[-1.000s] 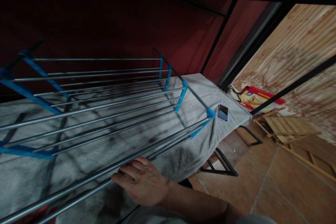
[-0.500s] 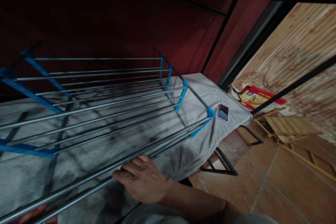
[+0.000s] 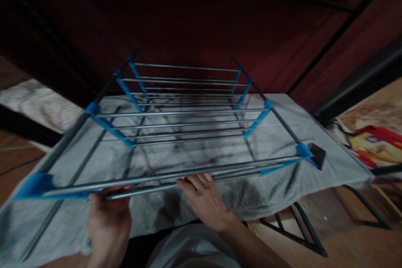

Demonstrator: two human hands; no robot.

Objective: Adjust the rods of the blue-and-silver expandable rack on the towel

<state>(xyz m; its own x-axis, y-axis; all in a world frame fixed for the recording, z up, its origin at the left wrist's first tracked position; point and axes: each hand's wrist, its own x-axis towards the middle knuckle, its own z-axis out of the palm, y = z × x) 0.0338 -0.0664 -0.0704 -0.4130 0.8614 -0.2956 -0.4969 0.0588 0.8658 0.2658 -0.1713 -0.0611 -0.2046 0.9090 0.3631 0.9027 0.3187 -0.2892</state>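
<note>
Left hand (image 3: 109, 217) under lower bar (image 3: 153, 189) — right hand (image 3: 207, 201) over.

The blue-jointed silver metal rack (image 3: 182, 124) sits on the grey cloth-covered tabletop (image 3: 341, 176). Just right of its near right corner lies the dark rectangular phone (image 3: 318, 156); farther right, beyond the tabletop, the red-and-yellow package (image 3: 378, 144).

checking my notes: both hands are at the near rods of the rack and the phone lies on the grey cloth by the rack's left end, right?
Not quite: the head view shows the phone by the rack's right end. It does lie on the grey cloth, and the left hand and right hand are at the near rods.
</note>
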